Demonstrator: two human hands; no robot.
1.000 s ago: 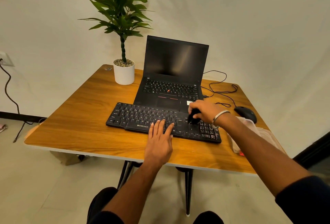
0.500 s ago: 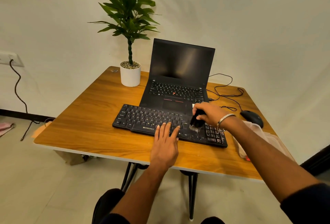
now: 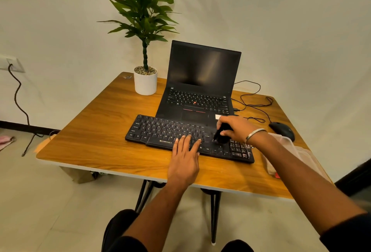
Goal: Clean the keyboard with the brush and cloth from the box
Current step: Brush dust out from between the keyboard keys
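Left hand (image 3: 183, 159) flat, fingers straight, palm on the surface (image 3: 96, 143) near its front edge, fingertips pressing the front row of the keyboard (image 3: 170, 133). Keyboard black, lies across the middle of the surface, slanted toward the right edge. Right hand (image 3: 235, 129) curled around a dark brush (image 3: 221, 135), brush end down on keys left of the number pad; metal bangle (image 3: 255, 134) on that wrist. Clear plastic box (image 3: 287, 151) at the right edge, mostly hidden by the right forearm; contents unclear. Black mouse (image 3: 282, 130) beyond the box, cable (image 3: 253, 101) looping toward the back right corner. Open laptop (image 3: 200, 83), screen dark, just behind the keyboard. White potted plant (image 3: 145, 80) by the back left corner.
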